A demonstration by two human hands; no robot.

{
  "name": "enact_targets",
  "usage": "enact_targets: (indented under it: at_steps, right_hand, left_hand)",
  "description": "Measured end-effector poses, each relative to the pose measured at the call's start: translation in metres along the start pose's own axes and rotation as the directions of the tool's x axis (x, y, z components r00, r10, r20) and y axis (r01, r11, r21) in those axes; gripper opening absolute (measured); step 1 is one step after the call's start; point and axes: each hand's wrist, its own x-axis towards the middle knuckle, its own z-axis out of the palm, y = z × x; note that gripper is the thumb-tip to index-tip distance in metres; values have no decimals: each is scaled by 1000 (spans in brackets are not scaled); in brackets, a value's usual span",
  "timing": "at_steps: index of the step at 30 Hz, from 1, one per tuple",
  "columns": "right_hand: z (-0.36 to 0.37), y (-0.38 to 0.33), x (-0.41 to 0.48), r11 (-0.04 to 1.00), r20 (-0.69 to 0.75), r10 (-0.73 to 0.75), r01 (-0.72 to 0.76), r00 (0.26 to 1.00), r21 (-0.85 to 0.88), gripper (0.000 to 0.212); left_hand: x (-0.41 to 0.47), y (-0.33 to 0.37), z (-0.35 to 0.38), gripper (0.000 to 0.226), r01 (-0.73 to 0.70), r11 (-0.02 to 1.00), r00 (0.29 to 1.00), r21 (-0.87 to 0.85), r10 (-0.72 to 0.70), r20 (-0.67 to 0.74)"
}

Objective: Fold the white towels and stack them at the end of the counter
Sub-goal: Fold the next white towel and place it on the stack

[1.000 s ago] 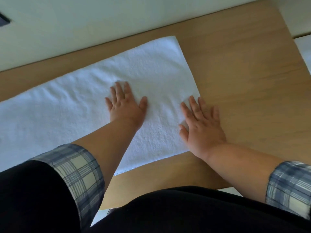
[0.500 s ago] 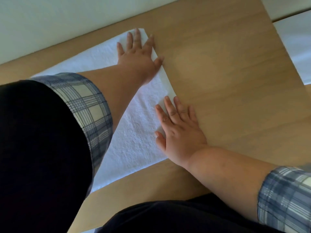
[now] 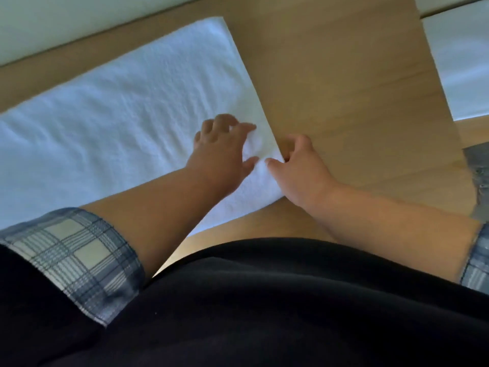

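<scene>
From my end I see a wooden counter (image 3: 344, 75) running under a pale wall (image 3: 66, 19), with the white towel (image 3: 119, 107) lying flat across its left part, its right-hand edge about mid-counter. Past a plaid cuff (image 3: 71, 258) comes the left hand (image 3: 219, 149), fingers bent down onto the towel near that edge, though blur keeps me from telling whether it grips the cloth. Just beside it the right hand (image 3: 301, 170) pinches the towel's edge near the front corner, thumb on top, fingers curled at the rim
</scene>
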Motion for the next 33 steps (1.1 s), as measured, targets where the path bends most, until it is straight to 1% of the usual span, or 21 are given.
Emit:
enact_targets:
  at_steps: [2,4,5,6,8,10,11,13,14,16,18,19,21,22,24,25,26,29,30,32,33]
  right_hand:
    - [-5,-12,9,995,46,56,-51,997,-86,56]
    - [-6,-22,16,977,124,84,-57,989,-205,39]
    - [-6,-26,18,974,167,88,-50,982,-220,35]
    - [-6,-28,19,982,202,96,-59,975,-181,31]
    - [-8,-35,19,985,299,157,-172,941,27,17]
    - [-11,-44,19,914,455,222,-346,862,210,13]
    - [-12,-48,19,882,512,226,-398,829,255,14]
    - [-13,-58,20,865,575,193,-414,795,283,16]
    - [-13,-65,21,874,597,172,-401,784,275,18]
    - [-13,-79,24,899,625,156,-372,765,231,25]
    - [-13,-94,35,925,599,183,-343,780,164,31]
    - [-12,-102,42,939,559,202,-322,804,123,36]
    - [-10,-116,63,960,421,216,-271,881,74,45]
    - [-7,-122,75,974,340,188,-220,921,57,46]
    - [-2,-135,98,996,156,66,-56,985,-73,50]
    - [0,-142,107,991,76,-10,20,997,-133,52]
    - [1,-148,113,985,36,-72,77,997,-152,51]
    - [6,-161,126,973,47,-177,182,983,-140,30]
    - [7,-164,127,970,61,-186,193,981,-149,32]
    - [10,-168,129,956,118,-205,225,972,-190,52]
    - [9,-170,131,948,152,-212,241,965,-209,62]
  left_hand:
    - [-17,4,3,61,-44,999,995,0,43,88]
    - [-23,5,3,66,-80,996,980,-23,83,183]
    - [-24,6,0,71,-82,996,973,-44,89,214]
    - [-26,7,-3,78,-67,995,967,-75,83,240]
    - [-32,11,-10,104,3,988,948,-153,46,316]
    - [-44,18,-14,124,63,982,931,-176,6,364]
    - [-50,22,-15,125,82,983,939,-167,-20,345]
    - [-58,26,-16,115,133,978,972,-158,-97,215]
    - [-58,27,-19,103,167,970,981,-177,-144,132]
    - [-54,23,-29,68,224,939,973,-262,-233,0]
    - [-50,15,-39,24,227,928,968,-296,-249,-39]
    - [-49,10,-43,6,227,929,968,-292,-249,-36]
    - [-52,6,-49,15,221,931,968,-290,-245,-50]
    - [-56,5,-52,20,209,929,970,-305,-237,-59]
    - [-63,6,-57,25,178,933,976,-313,-209,-68]
    - [-67,6,-60,25,163,938,979,-305,-193,-70]
    - [-71,6,-62,26,155,941,981,-300,-182,-65]
    - [-79,3,-72,27,173,936,978,-307,-201,-63]
    - [-81,0,-75,28,181,930,974,-321,-214,-72]
    - [-89,-4,-80,26,182,923,971,-338,-223,-85]
    - [-93,-4,-83,20,178,922,973,-344,-217,-79]
